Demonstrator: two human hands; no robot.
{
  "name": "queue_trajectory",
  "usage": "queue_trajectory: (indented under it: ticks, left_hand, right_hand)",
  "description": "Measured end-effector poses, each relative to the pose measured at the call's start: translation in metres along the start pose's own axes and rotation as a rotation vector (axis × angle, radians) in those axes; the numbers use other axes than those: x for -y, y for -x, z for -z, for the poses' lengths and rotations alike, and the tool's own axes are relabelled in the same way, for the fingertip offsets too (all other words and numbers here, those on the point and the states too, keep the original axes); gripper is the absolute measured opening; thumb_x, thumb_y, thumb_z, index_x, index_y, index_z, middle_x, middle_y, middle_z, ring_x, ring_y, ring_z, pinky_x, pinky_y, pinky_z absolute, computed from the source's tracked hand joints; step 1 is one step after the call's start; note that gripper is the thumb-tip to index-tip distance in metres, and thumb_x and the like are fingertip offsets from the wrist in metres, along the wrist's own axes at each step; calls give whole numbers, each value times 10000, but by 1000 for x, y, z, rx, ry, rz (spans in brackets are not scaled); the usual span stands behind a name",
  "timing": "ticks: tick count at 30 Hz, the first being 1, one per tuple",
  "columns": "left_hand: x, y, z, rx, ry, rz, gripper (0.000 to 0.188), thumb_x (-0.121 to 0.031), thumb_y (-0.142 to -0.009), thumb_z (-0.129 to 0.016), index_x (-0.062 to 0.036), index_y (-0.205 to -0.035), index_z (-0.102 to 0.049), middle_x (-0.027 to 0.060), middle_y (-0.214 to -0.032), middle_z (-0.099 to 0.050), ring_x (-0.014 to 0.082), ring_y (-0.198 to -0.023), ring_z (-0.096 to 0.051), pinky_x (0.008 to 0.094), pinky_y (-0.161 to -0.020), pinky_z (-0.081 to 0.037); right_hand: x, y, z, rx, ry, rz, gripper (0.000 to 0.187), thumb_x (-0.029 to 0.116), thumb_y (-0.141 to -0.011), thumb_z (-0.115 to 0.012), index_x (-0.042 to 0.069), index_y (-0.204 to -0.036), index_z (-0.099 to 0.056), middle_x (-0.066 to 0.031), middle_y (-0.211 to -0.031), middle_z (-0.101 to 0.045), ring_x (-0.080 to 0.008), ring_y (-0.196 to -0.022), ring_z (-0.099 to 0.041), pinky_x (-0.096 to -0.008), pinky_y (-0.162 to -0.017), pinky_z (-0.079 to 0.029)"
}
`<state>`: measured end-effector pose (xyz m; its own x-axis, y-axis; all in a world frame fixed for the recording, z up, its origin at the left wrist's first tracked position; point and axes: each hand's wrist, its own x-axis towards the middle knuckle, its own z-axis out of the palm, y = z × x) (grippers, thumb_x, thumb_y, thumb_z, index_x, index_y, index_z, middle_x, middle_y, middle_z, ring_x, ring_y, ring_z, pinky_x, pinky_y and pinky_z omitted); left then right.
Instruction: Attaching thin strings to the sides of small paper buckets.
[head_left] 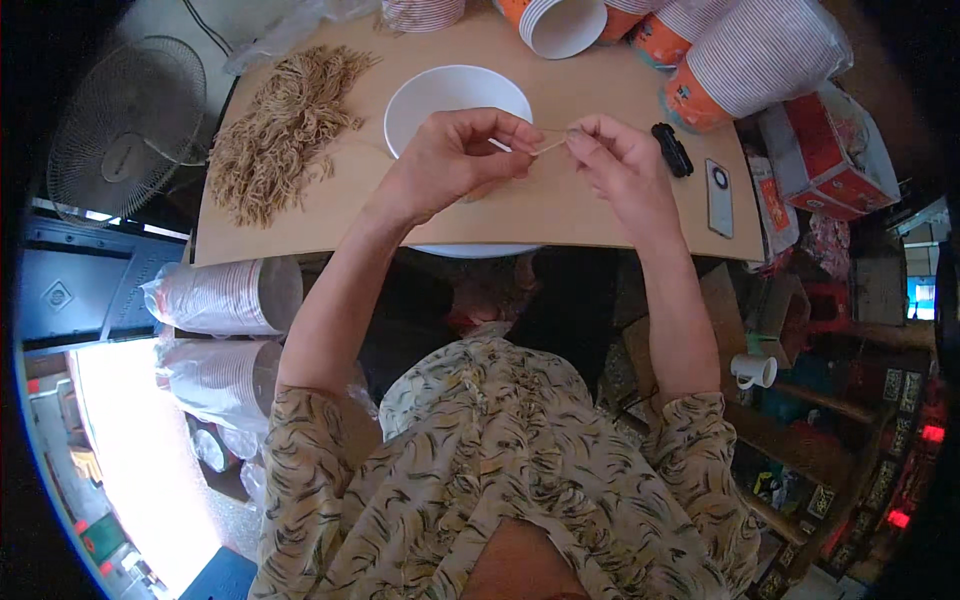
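A thin tan string (548, 146) is pinched at its ends by the left hand (455, 160) and right hand (620, 165), over the board's (560, 205) middle, just in front of the white bowl (440, 95). A pile of tan strings (280, 125) lies near the left edge.

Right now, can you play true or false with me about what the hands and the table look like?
1. Both hands pinch a thin tan string between them. True: the left hand and right hand hold the string by their fingers.
2. The white bowl is full of string. False: it looks empty.
3. A heap of tan strings lies to the left of the bowl. True.
4. The phone is in the left hand. False: it lies flat on the table, right of the hands.
5. The fan stands on the table. False: it stands beside it, on the left.
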<state>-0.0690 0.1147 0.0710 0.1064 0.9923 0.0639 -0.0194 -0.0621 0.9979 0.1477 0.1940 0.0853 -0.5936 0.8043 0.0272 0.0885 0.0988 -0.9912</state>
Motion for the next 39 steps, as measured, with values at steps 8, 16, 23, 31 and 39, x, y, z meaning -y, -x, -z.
queue_trajectory:
  ticks: [8,16,23,31,39]
  left_hand:
    - [0,-5,3,39,-96,28,223,-164,-980,-654,0,-1112,-730,-15,-762,-629,36,-582,-477,217,-511,-392]
    - [1,-6,7,114,-96,54,198,-150,-971,-672,8,-1071,-738,-17,-747,-631,42,-579,-468,218,-528,-393]
    - [1,2,2,46,-87,37,168,-110,-959,-683,5,-1073,-726,6,-805,-667,62,-704,-575,218,-617,-453]
    - [5,5,-9,-49,-43,-35,152,-40,-912,-722,3,-1054,-751,6,-889,-730,40,-810,-637,199,-697,-513]
    - [15,5,-23,-228,36,-180,138,2,-874,-745,-24,-1004,-707,10,-921,-723,48,-807,-650,209,-721,-542]
  right_hand:
    - [8,1,4,-17,334,182,124,101,-929,-667,-14,-977,-665,12,-789,-620,-57,-692,-514,-244,-622,-442]
    - [6,0,6,10,322,197,97,69,-939,-649,-24,-966,-663,22,-779,-618,-45,-700,-526,-234,-609,-436]
    - [5,-2,2,13,-36,13,102,116,-933,-682,15,-943,-698,53,-759,-605,-17,-656,-495,-203,-560,-384]
    - [-2,-5,-9,24,-418,-154,136,159,-887,-740,33,-928,-708,35,-727,-579,-13,-574,-440,-181,-482,-281]
    - [-7,-5,-17,28,-508,-210,122,138,-881,-743,42,-862,-670,3,-723,-595,-23,-518,-410,-192,-452,-268]
